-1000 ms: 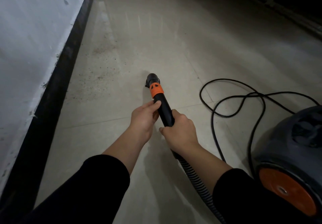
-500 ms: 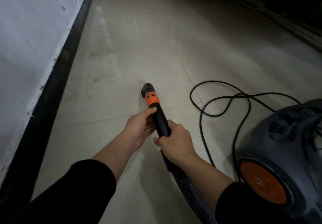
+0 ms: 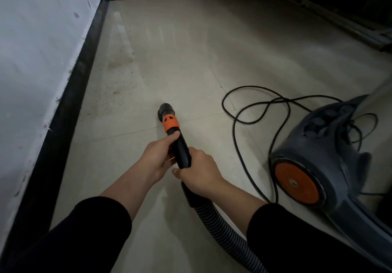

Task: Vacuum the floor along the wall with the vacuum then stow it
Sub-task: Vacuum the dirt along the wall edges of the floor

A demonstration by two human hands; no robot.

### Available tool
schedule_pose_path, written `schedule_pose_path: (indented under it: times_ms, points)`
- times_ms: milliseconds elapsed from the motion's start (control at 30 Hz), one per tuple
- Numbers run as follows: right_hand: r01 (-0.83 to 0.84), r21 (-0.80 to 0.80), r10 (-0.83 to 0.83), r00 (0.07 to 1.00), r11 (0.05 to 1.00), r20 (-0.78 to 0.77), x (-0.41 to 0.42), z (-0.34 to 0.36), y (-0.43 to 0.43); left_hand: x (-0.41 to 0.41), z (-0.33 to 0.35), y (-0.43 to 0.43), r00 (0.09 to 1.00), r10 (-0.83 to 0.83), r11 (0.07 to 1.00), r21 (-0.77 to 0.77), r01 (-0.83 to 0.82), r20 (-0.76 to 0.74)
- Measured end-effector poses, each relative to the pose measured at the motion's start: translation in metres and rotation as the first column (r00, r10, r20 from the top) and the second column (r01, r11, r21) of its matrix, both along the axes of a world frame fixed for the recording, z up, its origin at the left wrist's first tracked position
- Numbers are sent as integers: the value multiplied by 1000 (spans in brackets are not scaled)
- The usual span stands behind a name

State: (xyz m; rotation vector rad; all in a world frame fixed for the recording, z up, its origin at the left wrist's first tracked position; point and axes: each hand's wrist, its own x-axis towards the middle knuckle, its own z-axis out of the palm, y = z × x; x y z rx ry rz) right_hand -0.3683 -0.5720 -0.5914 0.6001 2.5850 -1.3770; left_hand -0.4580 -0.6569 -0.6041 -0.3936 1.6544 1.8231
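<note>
Pulled back over the last second: black plastic vacuum nozzle with orange band (image 3: 169, 122), tip now down by the grout line (image 3: 127, 133) crossing the pale tiled floor (image 3: 212, 45), nearer than a moment ago. Gripped two-handed: left hand (image 3: 158, 158) curled round the tube just behind the band, thumb along the top. Right hand (image 3: 199, 173) wrapped round the rear end, where the grey ribbed hose (image 3: 218, 226) joins.

Drawn closer as well: dark blue-grey canister vacuum with orange wheel (image 3: 314, 166) at the floor's right side (black power cord (image 3: 254, 107) looped loosely ahead of it). Not yet reached: brown speckled dirt (image 3: 118, 81) along the floor's left edge, beside the black skirting board (image 3: 70, 107) under the white wall (image 3: 31, 60).

Probably touching the tiles with the tip, though hard to tell from this angle. Reads as a return stroke only. Wall strip left to clean, stowing far off.
</note>
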Motion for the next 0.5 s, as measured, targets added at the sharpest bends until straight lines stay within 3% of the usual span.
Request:
schedule_pose_path:
  times_ms: [100,233,500]
  points:
    - [-86,-25,87,995,996,42,12,11,2,15,6,-6,1000,18,998,-64,-19,-23]
    - [-189,96,187,982,977,35,35,49,19,36,35,-13,996,76,992,-97,-80,-39]
    - [-97,196,93,995,976,31,91,199,61,93,194,4,985,64,992,-95,-80,-158]
